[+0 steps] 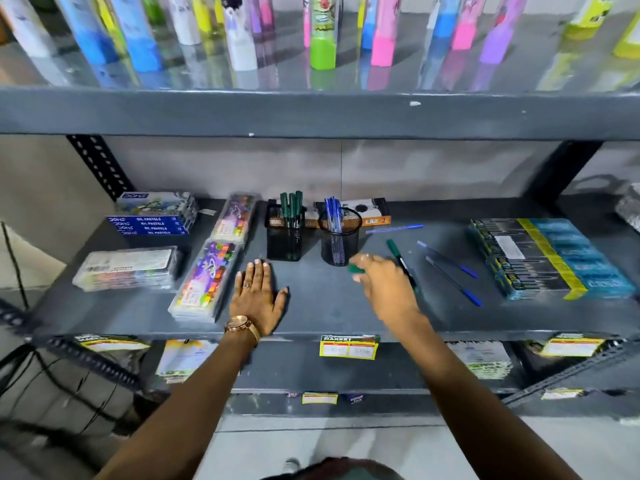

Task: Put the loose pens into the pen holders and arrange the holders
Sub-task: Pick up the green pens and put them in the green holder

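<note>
left hand point(258, 295) flat, fingers spread; right hand point(382, 282) curled, raised

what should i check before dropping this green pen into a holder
1. Grip: right hand closed on a green pen - ok, though blurred.
2. Square black mesh holder with green pens upright, has room - ok.
3. Round black mesh holder holds blue pens - wrong target.
4. Left hand flat on the grey shelf, clear of the holders - ok.
5. Second green pen, partly under the hand: held or loose - cannot tell.
</note>
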The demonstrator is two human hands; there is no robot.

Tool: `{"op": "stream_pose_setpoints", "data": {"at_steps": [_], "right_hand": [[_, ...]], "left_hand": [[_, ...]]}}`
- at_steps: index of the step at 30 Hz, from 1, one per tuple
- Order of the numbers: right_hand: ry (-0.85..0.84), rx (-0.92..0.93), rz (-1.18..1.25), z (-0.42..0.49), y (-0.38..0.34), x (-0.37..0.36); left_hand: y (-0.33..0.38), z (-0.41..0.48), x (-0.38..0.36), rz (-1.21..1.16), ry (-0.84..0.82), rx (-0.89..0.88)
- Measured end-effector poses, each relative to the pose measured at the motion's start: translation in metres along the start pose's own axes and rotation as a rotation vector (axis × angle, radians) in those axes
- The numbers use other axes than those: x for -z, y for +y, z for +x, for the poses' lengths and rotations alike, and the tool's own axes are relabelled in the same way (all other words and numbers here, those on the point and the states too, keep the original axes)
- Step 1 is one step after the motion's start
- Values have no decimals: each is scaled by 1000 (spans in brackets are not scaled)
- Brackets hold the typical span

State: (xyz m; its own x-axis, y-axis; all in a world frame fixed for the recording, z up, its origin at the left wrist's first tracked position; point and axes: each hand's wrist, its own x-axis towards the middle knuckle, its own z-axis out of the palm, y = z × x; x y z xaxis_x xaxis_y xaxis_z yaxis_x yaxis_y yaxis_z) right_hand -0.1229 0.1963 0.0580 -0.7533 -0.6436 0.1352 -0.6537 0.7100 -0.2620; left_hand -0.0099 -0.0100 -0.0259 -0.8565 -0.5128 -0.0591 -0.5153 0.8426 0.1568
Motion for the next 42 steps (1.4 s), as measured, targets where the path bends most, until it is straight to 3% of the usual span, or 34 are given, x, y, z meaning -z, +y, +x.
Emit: {"op": "stream_pose_setpoints", "data": {"at_steps": [3, 6, 12, 16, 21, 26, 30, 32, 34, 37, 39, 41, 42], "right_hand": [[207, 98, 462, 33, -24, 30], [372, 183, 750, 75, -51, 49], [404, 22, 950, 149, -84, 35], [366, -59, 905, 175, -94, 15], [239, -5, 850, 173, -97, -15], [123, 90, 447, 169, -95, -28], [85, 101, 318, 165, -98, -26], [126, 129, 257, 159, -97, -22], [275, 93, 328, 146, -93, -19], [576, -102, 540, 118, -74, -19], [712, -252, 489, 98, -49, -23], [703, -372, 324, 84, -17, -27], [601, -425, 216, 79, -2, -29]], "left_hand": [[-1, -1, -2, 0, 35, 24], [-4, 0, -2, -27, 60, 24], [-19, 1, 0, -82, 72, -68], [-21, -1, 2, -125, 114, -92], [-21, -3, 3, -123, 135, -99], [-21, -3, 3, -102, 124, -98], [-21, -3, 4, -90, 107, -98], [-21, -3, 3, -88, 100, -103], [-22, -3, 2, -93, 104, -102], [-23, -1, 0, -94, 108, -99], [-23, -1, -1, -80, 97, -100], [-24, 0, -1, -81, 89, -103], [-24, 0, -1, -87, 91, -103]]}}
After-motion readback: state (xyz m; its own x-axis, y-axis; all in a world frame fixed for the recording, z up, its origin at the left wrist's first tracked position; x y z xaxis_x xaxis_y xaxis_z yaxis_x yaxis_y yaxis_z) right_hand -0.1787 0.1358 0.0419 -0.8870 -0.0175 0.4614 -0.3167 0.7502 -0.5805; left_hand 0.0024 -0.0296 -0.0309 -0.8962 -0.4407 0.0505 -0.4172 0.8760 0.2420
